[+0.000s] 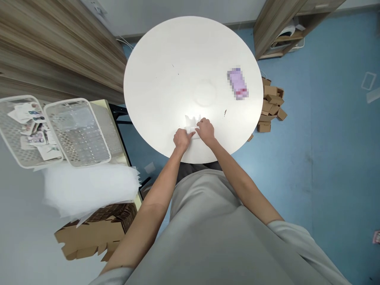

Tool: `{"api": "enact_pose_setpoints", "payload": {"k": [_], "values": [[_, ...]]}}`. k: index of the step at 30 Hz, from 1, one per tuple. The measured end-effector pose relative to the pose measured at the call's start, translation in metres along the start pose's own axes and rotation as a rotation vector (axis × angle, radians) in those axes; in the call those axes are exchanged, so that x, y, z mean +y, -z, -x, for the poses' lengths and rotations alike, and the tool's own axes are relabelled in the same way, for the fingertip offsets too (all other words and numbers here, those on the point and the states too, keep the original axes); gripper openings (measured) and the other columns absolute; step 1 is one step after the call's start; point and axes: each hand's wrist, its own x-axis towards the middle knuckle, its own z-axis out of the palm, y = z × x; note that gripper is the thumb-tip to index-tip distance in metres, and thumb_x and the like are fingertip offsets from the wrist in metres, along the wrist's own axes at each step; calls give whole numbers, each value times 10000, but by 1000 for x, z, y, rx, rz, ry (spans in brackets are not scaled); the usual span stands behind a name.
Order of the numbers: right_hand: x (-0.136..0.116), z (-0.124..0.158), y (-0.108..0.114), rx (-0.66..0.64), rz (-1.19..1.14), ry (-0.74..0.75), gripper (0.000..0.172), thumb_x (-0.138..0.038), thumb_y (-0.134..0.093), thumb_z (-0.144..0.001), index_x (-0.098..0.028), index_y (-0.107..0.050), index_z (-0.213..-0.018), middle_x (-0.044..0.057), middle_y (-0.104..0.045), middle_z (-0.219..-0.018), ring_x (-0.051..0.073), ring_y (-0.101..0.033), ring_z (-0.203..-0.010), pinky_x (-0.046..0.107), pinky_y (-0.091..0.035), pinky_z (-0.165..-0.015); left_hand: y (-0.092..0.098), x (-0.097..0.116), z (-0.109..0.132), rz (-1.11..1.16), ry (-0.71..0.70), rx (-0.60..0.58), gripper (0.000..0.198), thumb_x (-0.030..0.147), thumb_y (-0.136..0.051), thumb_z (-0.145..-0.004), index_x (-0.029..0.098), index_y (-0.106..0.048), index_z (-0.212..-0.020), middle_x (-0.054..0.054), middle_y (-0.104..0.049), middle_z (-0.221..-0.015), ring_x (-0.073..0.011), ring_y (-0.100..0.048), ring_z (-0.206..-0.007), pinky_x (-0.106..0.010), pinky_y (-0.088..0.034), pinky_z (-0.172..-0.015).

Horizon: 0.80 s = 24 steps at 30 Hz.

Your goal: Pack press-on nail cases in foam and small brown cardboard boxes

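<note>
Near the front edge of the round white table (166, 51), a small piece of thin white wrapping sheet (192, 122) is bunched between my hands, its pointed edges standing up at the far side. My left hand (181, 139) is closed on its left side, thumb pressed against the sheet. From the right, my right hand (206, 130) grips it with curled fingers. Whether anything lies inside the sheet cannot be made out.
A pixelated purple item (238, 83) lies on the table's right. At left are two white baskets (61, 156), a stack of white sheets (92, 184) and flat cardboard boxes (95, 237). Small brown boxes (270, 103) are piled on the floor at right, near a wooden cabinet (268, 27).
</note>
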Motion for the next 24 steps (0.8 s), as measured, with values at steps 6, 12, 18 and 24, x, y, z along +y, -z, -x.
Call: {"api": "enact_pose_setpoints", "payload": {"k": [6,12,18,24], "values": [[8,17,-23,36,41,230,462,-45,-431,-1069,-92,-686,-1451,222,-628,-1619,326,-531,-1548,510,-434,-1291,-9,6,5,-22,-269,232,417,380,-671,-1070,149,-643,-1416,-264,-622,-1499,-421,-610,-1383,-523,-521,-1112],[27,41,-31,-55,39,318,691,-189,-620,-1030,-82,-461,-1694,221,-345,-1846,353,-289,-1748,559,-281,-1402,-11,0,15,123,-524,76,338,135,-485,-1050,207,-770,-1219,-194,-689,-1489,-367,-594,-1474,-586,-396,-1301],[13,33,-26,-48,48,213,633,-336,-596,-1092,-60,-500,-1654,283,-462,-1765,394,-461,-1647,553,-400,-1323,-10,-24,35,545,-196,178,435,297,-532,-1064,229,-650,-1477,-164,-644,-1600,-292,-618,-1491,-502,-476,-1289],[-6,29,-13,-58,-101,57,514,-447,-628,-1094,-105,-649,-1477,248,-673,-1569,384,-664,-1412,487,-524,-1191,-17,-18,31,1187,166,-101,391,416,-607,-1057,181,-665,-1364,-189,-780,-1325,-262,-785,-1226,-468,-615,-1136]]}}
